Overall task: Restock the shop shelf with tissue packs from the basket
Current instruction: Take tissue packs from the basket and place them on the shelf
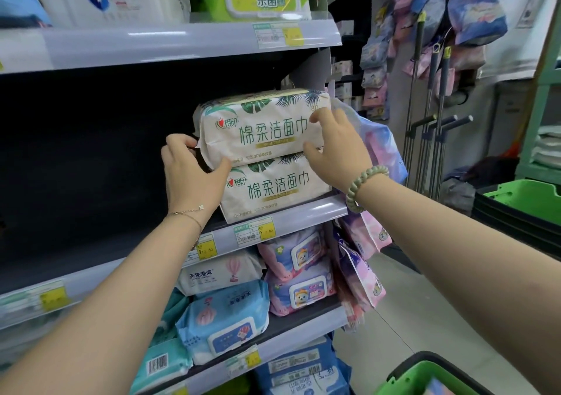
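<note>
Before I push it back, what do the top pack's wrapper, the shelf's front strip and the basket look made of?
Top pack: likely thin plastic film, matte cream print; it creases at the ends. Shelf strip: glossy pale plastic, judging by its light streaks. Basket: green moulded plastic, probably rigid; blurred.

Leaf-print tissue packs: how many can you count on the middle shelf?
2. The upper pack sits stacked on the lower pack, which rests at the shelf edge. The left hand and right hand grip the upper pack's ends. More may hide behind them.
</note>
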Available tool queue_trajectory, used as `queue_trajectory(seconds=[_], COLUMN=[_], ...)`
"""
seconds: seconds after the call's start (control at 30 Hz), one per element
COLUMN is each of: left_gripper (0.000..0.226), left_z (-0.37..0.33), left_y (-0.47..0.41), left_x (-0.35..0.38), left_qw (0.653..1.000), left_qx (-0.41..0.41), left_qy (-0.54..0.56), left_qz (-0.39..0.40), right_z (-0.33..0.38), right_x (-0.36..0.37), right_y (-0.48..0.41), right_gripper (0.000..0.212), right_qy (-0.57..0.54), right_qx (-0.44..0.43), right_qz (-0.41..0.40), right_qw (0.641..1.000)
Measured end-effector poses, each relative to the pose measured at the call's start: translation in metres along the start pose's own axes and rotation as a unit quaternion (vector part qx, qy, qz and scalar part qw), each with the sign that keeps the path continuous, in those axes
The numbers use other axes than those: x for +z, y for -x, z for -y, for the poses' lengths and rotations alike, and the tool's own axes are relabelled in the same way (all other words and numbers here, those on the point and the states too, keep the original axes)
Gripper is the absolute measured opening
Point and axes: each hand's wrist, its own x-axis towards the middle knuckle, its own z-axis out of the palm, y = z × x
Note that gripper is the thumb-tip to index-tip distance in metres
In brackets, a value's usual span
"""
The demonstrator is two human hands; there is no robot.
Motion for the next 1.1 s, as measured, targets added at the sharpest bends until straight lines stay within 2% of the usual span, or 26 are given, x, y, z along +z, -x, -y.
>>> queue_trajectory(seconds=[0.17, 0.37, 0.53, 0.77, 1.1], left_gripper=[0.039, 0.046, 0.047, 0.039, 0.032], left_z=[-0.004, -0.013, -0.016, -0.025, -0.035], left_y=[0.003, -0.002, 0.004, 0.012, 0.032], left_x=[-0.002, -0.001, -0.005, -0.008, 0.004], left_qw=[0.994, 0.991, 0.989, 0.985, 0.961], left_qx=[0.086, 0.077, 0.065, 0.077, 0.169], left_qy=[-0.068, -0.104, -0.121, -0.155, -0.215], left_qz=[0.028, 0.046, 0.05, 0.011, 0.04], right_z=[0.006, 0.014, 0.012, 0.017, 0.007], right_x=[0.0, 0.0, -0.004, -0.012, -0.029], right_y=[-0.004, -0.006, 0.001, 0.007, 0.023], right_gripper=[0.049, 0.059, 0.047, 0.036, 0.028], right_qy=[0.035, 0.06, 0.067, 0.086, 0.156], right_qx=[-0.036, -0.036, -0.046, -0.066, -0.115], right_qz=[0.056, 0.096, 0.088, 0.067, 0.057], right_qw=[0.997, 0.993, 0.993, 0.992, 0.979])
